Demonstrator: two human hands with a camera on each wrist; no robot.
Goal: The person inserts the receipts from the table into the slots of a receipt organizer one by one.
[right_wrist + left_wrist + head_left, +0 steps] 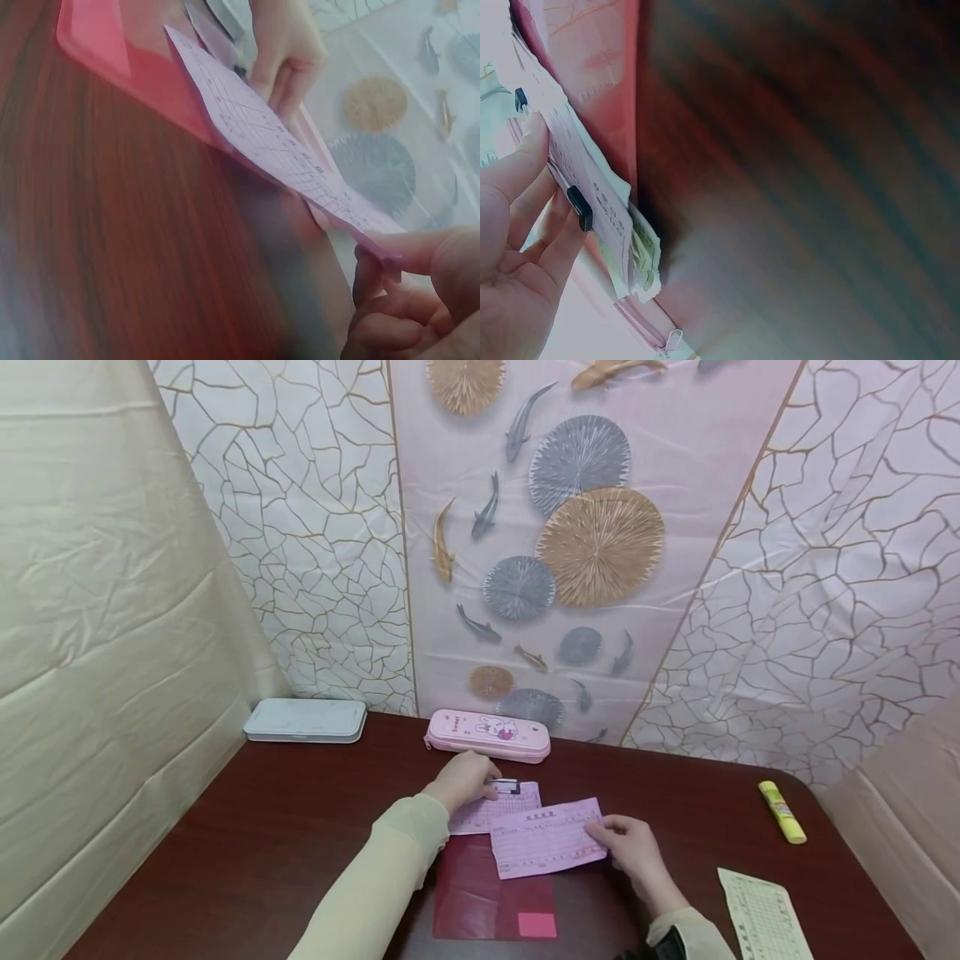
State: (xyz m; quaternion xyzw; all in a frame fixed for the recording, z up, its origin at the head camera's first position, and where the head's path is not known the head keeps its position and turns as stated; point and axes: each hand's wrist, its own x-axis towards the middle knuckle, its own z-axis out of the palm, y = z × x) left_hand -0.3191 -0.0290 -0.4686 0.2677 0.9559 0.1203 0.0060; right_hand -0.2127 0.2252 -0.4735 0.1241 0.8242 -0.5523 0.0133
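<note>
My left hand pinches a black binder clip at the edge of a small stack of printed slips. Pink paper is on top of the stack, and greenish layers show at its end in the left wrist view. Between thumb and fingers, my right hand grips the right end of a loose pink printed slip, tilted in the right wrist view. That slip overlaps the stack in the head view. Below both lies a red translucent folder with a brighter pink patch in its corner.
A pink pencil case with a rabbit picture stands behind the left hand. The pale flat case is at the back left. To the right are a yellow glue stick and a pale green printed slip. Patterned cloth walls enclose the dark table.
</note>
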